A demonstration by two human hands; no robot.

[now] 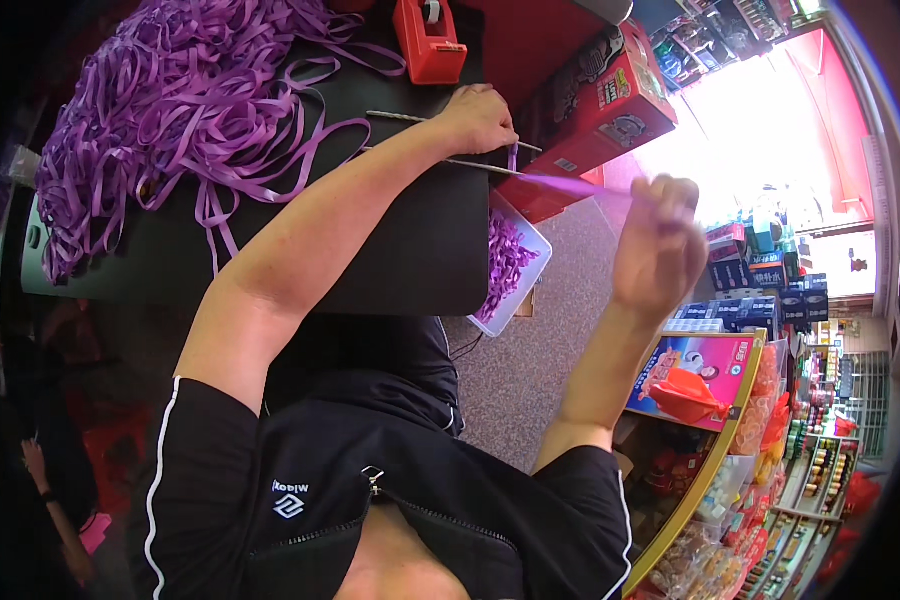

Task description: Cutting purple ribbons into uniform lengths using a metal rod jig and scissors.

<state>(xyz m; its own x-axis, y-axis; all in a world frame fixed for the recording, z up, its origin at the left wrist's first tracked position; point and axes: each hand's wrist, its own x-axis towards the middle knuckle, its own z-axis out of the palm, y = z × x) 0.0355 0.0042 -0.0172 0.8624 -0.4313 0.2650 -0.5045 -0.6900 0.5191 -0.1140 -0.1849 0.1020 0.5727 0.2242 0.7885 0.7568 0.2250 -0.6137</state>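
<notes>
Flat purple satin ribbon [572, 185]: stretched rightward from thin metal rod [490, 167], beyond tabletop [410, 250] right edge | right hand [665, 240]: fingers clamped on ribbon | left hand [477, 118]: nearer rod, grip can't be told

Right grip [660, 240]: motion-blurred; individual fingers unreadable.
Purple ribbon [575, 187]: stretch beside right grip smeared, edges lost.
Left grip [480, 118]: finger undersides hidden; exact hold cannot be told.
Metal rods [482, 167]: partly behind left forearm [340, 210] and grip.
Ribbon pile [200, 100]: upper left, cut by top edge.
Tape dispenser [435, 60]: top centre, cropped.
White bin [523, 288]: partly hidden below table [420, 240].
Doorway [770, 130]: upper right, overexposed.
Other person [62, 520]: lower left, mostly in shadow.
</notes>
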